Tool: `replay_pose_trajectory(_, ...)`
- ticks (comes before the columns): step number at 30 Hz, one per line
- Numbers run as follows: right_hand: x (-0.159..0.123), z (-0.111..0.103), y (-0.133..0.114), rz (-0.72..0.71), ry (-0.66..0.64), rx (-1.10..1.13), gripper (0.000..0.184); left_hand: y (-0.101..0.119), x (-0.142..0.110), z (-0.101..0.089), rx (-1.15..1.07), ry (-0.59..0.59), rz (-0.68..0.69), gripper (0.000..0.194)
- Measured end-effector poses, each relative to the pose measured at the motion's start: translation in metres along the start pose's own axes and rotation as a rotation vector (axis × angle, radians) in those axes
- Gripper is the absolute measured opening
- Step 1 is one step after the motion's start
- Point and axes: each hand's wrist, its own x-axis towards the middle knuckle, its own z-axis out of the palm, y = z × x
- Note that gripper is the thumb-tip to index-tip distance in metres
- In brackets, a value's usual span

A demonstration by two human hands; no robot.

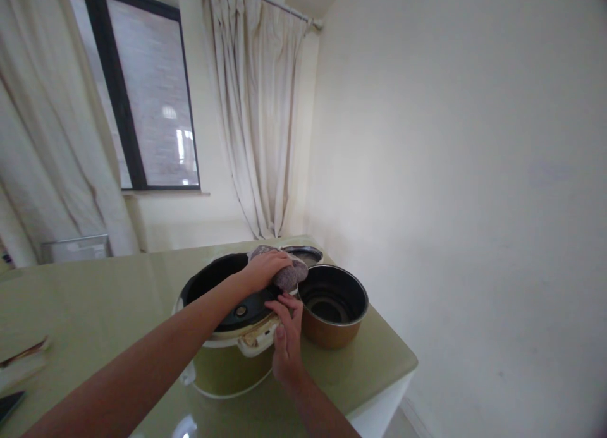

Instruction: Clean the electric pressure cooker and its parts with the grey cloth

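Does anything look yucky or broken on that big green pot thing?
Yes, a bit yucky: the front rim of the green cooker has brownish marks on its pale part, near the white catch. They look like stains or wear; I can't tell which. I see no clear break.

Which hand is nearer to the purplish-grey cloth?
Left. The left hand is on the cloth; the right hand is just on the near side of it, at the cooker's rim.
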Motion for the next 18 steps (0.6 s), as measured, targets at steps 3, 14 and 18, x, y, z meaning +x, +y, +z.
replay_pose_trajectory(3, 0.003, -0.004, 0.000, -0.001, -0.030, -0.020, 0.055, -0.011, 0.003, -0.004, 0.083, -0.047, -0.184, 0.047)
replay_pose_trajectory(14, 0.015, -0.005, -0.002, 0.043, -0.076, 0.036, 0.055, -0.045, -0.026, -0.018, 0.313, -0.224, -0.581, 0.066)
replay_pose_trajectory(18, 0.017, -0.004, -0.003, 0.057, -0.092, 0.068, 0.055, -0.056, -0.040, -0.026, 0.352, -0.247, -0.661, 0.062)
